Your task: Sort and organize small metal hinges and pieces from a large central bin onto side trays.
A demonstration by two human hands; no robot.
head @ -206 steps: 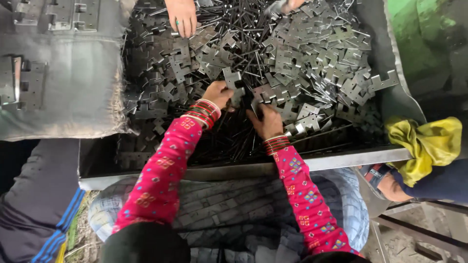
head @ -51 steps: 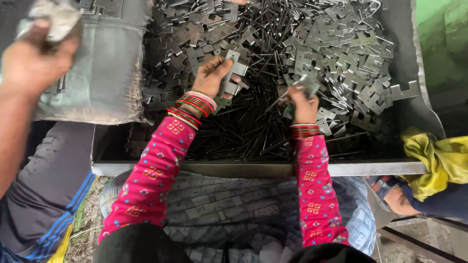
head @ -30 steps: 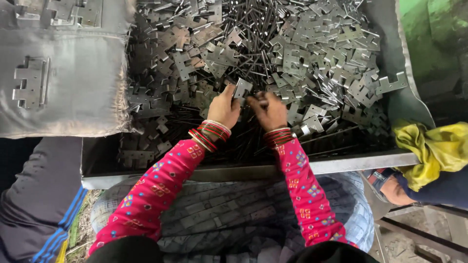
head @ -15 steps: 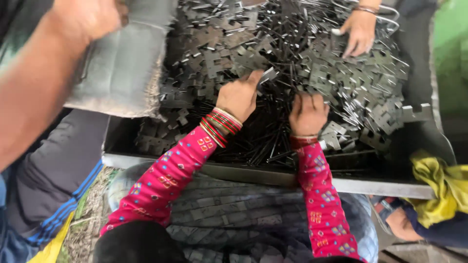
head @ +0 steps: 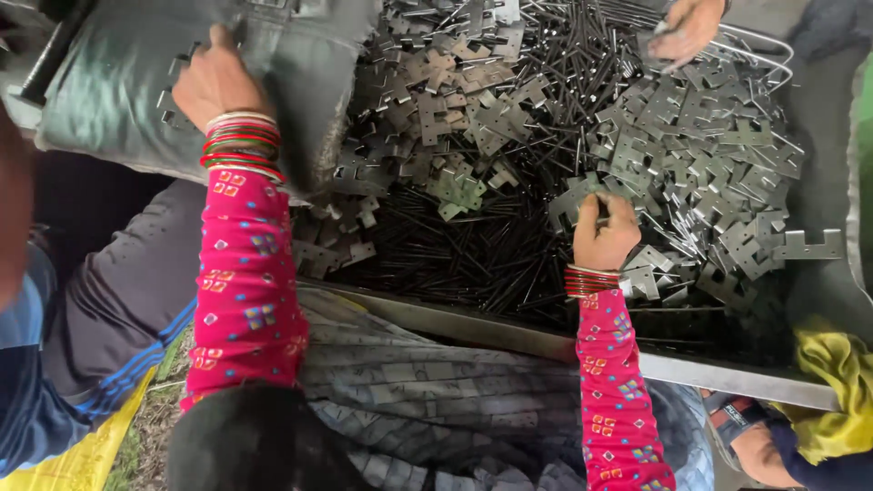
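Note:
A big metal tray [head: 509, 332] holds a heap of flat grey hinge plates [head: 691, 155] and thin dark metal pins [head: 455, 255]. My right hand [head: 602, 232] rests on the heap and pinches one hinge plate near the tray's middle. My left hand [head: 214, 82], in a pink patterned sleeve with red and green bangles, has reached left onto a grey sack [head: 136, 100] and lies on hinge plates stacked there; whether it grips one I cannot tell.
Another person's hand [head: 682, 27] works in the heap at the far edge. A person in dark trousers with blue stripes [head: 109, 300] sits at the left. A yellow cloth [head: 827, 400] and a further hand [head: 755, 445] lie at the lower right.
My left hand has left the heap and swung left onto the grey sack. My right hand has stayed on the pile, taking hold of a plate. The view has shifted.

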